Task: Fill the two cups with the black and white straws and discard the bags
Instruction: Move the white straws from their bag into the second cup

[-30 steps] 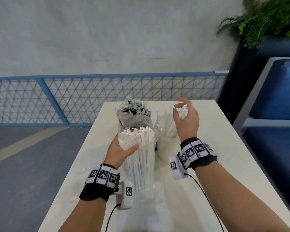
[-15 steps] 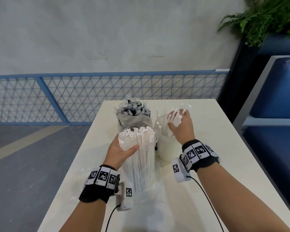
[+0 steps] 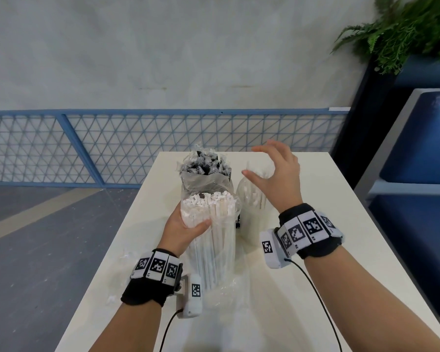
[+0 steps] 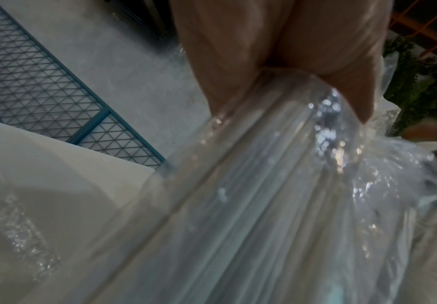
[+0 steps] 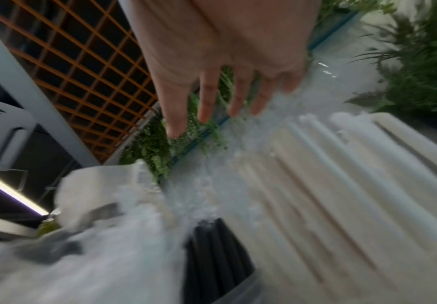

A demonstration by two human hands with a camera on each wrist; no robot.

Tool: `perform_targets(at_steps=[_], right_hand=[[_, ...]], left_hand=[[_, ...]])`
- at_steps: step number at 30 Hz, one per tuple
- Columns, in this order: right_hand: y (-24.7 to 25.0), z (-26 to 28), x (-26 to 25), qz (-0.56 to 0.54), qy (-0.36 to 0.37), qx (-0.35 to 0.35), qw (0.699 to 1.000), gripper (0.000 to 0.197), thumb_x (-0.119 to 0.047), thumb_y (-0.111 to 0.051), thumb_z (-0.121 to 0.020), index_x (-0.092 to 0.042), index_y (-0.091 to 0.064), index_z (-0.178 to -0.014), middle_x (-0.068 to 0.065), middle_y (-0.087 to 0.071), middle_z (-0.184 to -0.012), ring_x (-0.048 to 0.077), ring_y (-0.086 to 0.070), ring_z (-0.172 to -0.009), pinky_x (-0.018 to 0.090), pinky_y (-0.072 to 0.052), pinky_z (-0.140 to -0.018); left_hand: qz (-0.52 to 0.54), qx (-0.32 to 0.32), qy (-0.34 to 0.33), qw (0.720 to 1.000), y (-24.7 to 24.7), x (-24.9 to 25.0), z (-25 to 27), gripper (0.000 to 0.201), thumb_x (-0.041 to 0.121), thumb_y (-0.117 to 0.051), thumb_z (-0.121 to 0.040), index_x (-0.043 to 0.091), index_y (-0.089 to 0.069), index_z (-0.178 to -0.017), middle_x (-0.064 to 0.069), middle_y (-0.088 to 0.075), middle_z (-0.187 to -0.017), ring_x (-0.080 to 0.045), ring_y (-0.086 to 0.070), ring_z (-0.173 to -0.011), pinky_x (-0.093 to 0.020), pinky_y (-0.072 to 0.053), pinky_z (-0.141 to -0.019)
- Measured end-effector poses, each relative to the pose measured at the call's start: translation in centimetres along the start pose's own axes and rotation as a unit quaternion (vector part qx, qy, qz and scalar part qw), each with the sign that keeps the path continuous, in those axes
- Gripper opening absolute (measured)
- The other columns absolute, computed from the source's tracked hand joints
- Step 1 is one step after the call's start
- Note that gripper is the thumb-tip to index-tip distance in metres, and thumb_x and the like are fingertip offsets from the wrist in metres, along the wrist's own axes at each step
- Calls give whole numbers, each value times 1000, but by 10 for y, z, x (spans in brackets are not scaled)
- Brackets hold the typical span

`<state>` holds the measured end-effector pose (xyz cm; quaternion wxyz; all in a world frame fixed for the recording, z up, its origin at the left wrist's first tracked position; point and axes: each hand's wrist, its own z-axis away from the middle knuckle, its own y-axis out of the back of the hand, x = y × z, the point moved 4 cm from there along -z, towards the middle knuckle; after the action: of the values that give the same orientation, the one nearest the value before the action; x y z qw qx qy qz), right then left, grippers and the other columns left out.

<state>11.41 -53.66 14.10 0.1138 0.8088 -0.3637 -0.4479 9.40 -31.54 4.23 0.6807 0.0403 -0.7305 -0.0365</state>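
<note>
Standing on the pale worktop (image 3: pixel 302 199), a bag of black straws (image 3: pixel 205 171) rises behind the clear bag of white straws (image 3: pixel 211 229) — its wrapped ends ragged. Left hand (image 3: pixel 181 229) grips that bundle upright. Right hand (image 3: pixel 277 174) hovers with fingers spread, holding nothing, above the cup (image 3: pixel 250 212) of white straws. Blue mesh fence (image 3: pixel 112 146) behind; no writing readable.

Close in on the left hand (image 4: pixel 277 41), fingers and thumb curled round the top of a clear plastic bag (image 4: pixel 368 164) packed with white straws (image 4: pixel 251 216) running down and away from the grip. The film glints and crumples at the right (all rather blurred). Beyond, the pale table (image 4: pixel 56 164) edge, a blue mesh railing (image 4: pixel 43 92), grey wall behind.
</note>
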Motion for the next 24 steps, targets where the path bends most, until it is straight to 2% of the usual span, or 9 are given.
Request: perform_targets(at_steps=[2,4,7,11,13,17,20,22,24], right_hand=[[4,11,-24,-109,71,28,991,24,-23,-70,-80,-15,-63,-101,-3,-59,-103,7,-55,-96,21,-44,-89],[-3,27,-43,-157,103,-31,982,15,-12,-64,-84,-12,-64,-99,-5,-62,-92,4,-58,-84,17,-49,-80],[-28,46,-47,-127,117,-132,976,20,-11,-65,-83,-11,-63,-104,0,-64,-100,7,-59,-92,13,-45,-84],[-51,57,-29,-69,58,-212,973,43,-21,-70,-80,-17,-56,-121,0,-58,-120,12,-53,-110,19,-38,-97],[-55,60,-23,-82,32,-230,969,47,-25,-72,-79,-19,-55,-122,-1,-58,-124,10,-53,-114,12,-34,-95],[-59,63,-18,-150,-21,-250,956,43,-25,-76,-75,-21,-60,-115,-9,-61,-119,0,-52,-110,-3,-30,-88],[-64,66,-15,-212,-56,-263,940,40,-22,-77,-73,-24,-61,-110,-12,-62,-114,-1,-54,-109,2,-33,-93],[-70,69,-11,-258,-106,-278,919,39,-19,-78,-72,-27,-62,-106,-7,-65,-111,7,-58,-109,17,-41,-98],[-77,74,-8,-306,-160,-291,892,37,-15,-77,-73,-25,-62,-106,-1,-69,-106,14,-63,-104,26,-48,-95]], left_hand=[[-1,-1,-3,1000,1,0,0,54,6,-76,-72,18,-52,-119,-2,-64,-114,-15,-60,-108,-27,-47,-92],[-13,-1,-14,1000,1,1,1,56,8,-77,-71,18,-52,-120,0,-64,-114,-8,-60,-106,-20,-46,-90],[-8,-3,-25,1000,1,3,5,55,6,-78,-70,19,-53,-117,5,-64,-109,6,-60,-96,-9,-47,-82],[33,-16,-21,999,2,3,9,52,2,-77,-70,15,-55,-115,-1,-66,-110,-7,-64,-101,-19,-52,-85],[51,-29,-19,998,4,2,11,56,1,-78,-69,12,-54,-118,-4,-67,-113,-14,-64,-105,-26,-52,-89],[83,-50,-13,995,4,5,14,54,-8,-72,-70,11,-52,-117,-5,-67,-108,-11,-66,-99,-20,-54,-78],[93,-64,-11,994,3,5,13,52,-12,-69,-71,14,-53,-113,-1,-67,-103,-7,-67,-94,-19,-54,-74],[98,-69,-5,993,2,4,12,53,-14,-68,-71,14,-52,-114,-2,-67,-103,-7,-67,-93,-19,-54,-75],[96,-75,-2,993,2,2,11,52,-13,-69,-71,16,-54,-111,-2,-67,-103,-7,-66,-93,-20,-54,-77]])
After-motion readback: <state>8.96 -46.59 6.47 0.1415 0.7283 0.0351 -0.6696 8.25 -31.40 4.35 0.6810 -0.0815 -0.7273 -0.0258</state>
